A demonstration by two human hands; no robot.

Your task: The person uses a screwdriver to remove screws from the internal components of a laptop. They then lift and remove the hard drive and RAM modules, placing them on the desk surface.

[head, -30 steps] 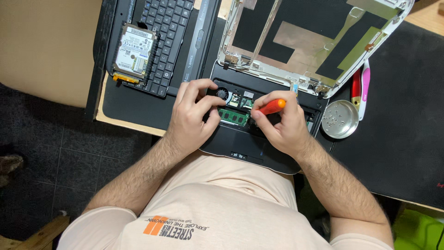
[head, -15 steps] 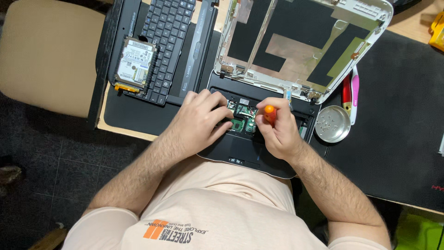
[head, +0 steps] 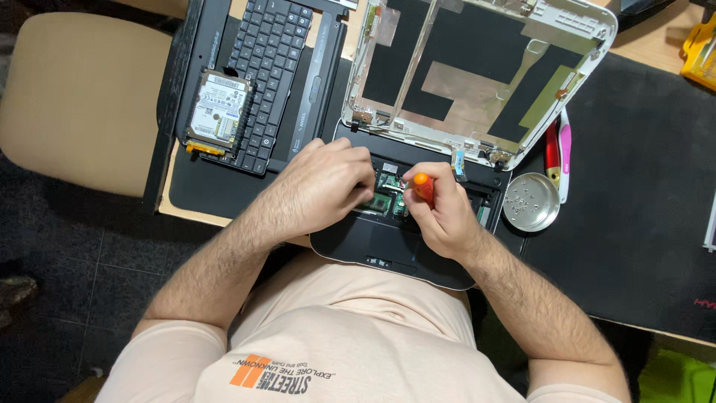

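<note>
On a black mat (head: 634,194) over wood, right hand (head: 440,213) grips an orange screwdriver (head: 423,186); left hand (head: 328,179) presses the laptop base (head: 373,239), fingers curled.

Dark speckled floor (head: 67,246) fills the frame from 7 to 9 o'clock, dim under even indoor light. A beige padded chair seat (head: 82,97) sits at 10 o'clock, just beside the light wooden tabletop (head: 195,215), whose bare edge shows near centre-left and again at 1 o'clock. A wide black desk mat (head: 634,194) covers the table from 2 to 4 o'clock; a bright green object (head: 675,377) lies at 5 o'clock, too cropped to identify.
</note>
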